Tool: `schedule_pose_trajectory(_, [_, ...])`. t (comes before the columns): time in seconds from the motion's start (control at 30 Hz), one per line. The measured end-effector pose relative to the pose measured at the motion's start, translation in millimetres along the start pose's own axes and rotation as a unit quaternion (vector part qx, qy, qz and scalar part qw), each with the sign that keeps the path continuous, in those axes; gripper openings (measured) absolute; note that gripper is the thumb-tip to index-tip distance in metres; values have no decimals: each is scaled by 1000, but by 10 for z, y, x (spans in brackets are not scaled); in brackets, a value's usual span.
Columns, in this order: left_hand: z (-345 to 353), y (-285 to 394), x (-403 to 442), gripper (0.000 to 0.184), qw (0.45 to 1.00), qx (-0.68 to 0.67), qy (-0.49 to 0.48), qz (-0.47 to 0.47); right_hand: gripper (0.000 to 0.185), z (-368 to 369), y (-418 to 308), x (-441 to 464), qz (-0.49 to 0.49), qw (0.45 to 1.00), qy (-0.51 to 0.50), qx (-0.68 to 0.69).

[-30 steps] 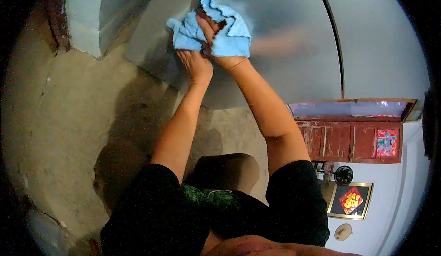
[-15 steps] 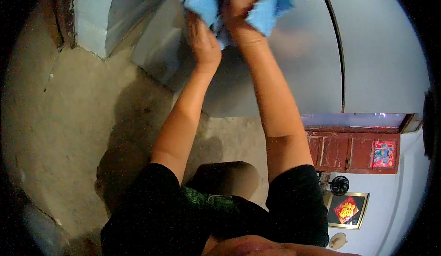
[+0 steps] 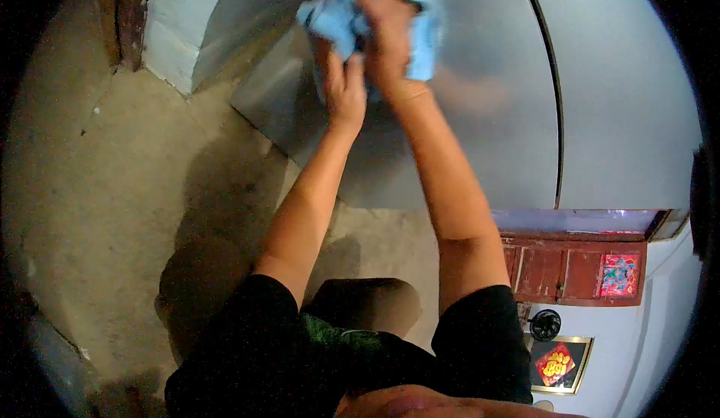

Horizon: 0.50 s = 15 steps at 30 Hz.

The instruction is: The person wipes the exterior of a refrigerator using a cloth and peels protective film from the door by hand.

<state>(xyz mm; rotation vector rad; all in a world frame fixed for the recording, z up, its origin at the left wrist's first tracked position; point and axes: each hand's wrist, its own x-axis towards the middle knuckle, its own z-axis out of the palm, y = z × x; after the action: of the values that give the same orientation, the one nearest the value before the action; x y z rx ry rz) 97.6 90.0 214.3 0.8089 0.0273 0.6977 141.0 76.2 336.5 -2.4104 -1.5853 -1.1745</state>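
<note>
A light blue cloth (image 3: 424, 43) lies bunched against a large silver-grey panel (image 3: 480, 148), which looks like a refrigerator door. My right hand (image 3: 390, 43) is over the cloth, its fingers curled into the folds and slightly blurred. To its left, my left hand (image 3: 345, 95) grips the cloth's lower left part, with its fingertips partly hidden by the fabric. Both arms stretch forward, close together. A faint reflection of the hand shows on the panel.
A dark seam (image 3: 551, 65) divides the panel from another grey section on the right. Concrete floor (image 3: 127, 185) spreads at left, beside a pale wall corner (image 3: 176, 28). A red wooden door (image 3: 540, 268), a black fan (image 3: 544, 325) and a framed red-and-gold sign (image 3: 561, 364) are at lower right.
Both hands and the cloth have shifted lower in the view, and my right hand slightly left. The cloth is bunched more to the left. The background has also shifted downward.
</note>
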Motion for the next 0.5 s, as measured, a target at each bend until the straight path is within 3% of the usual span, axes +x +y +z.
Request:
schedule_pose_trajectory(0.03, [37, 179, 151, 63, 999, 7, -37, 6, 57, -170, 47, 141, 0, 999, 15, -47])
schedule_pose_trajectory(0.07, [118, 305, 283, 66, 994, 82, -27, 67, 50, -284, 62, 313, -1, 995, 31, -93])
schedule_pose_trajectory(0.13, [177, 356, 394, 66, 988, 120, -23, 98, 30, -242, 89, 475, 12, 979, 86, -183])
schedule_pose_trajectory(0.17, [152, 276, 392, 66, 988, 123, -21, 95, 29, -158, 57, 454, 36, 967, 48, -248])
schedule_pose_trajectory(0.27, [-29, -125, 266, 63, 962, 246, 1, 118, 34, 162, -87, 316, 23, 991, -25, -130])
schedule_pose_trajectory(0.33, [-202, -387, 139, 60, 968, 240, 55, 40, 37, 437, -232, 76, 43, 985, -127, -105])
schedule_pose_trajectory(0.4, [-379, -848, -55, 56, 987, -16, 109, -117, 39, 670, -396, -109, 23, 979, -184, -86])
schedule_pose_trajectory(0.43, [-472, -1067, -159, 56, 958, -182, 135, -176, 40, 746, -558, -117, 149, 966, -181, 112])
schedule_pose_trajectory(0.47, [-565, -1278, -259, 57, 902, -320, 177, -229, 40, 807, -659, -146, 227, 928, -191, 225])
schedule_pose_trajectory(0.5, [-584, -1144, -326, 54, 885, -328, 198, -266, 40, 870, -758, -178, 307, 875, -184, 326])
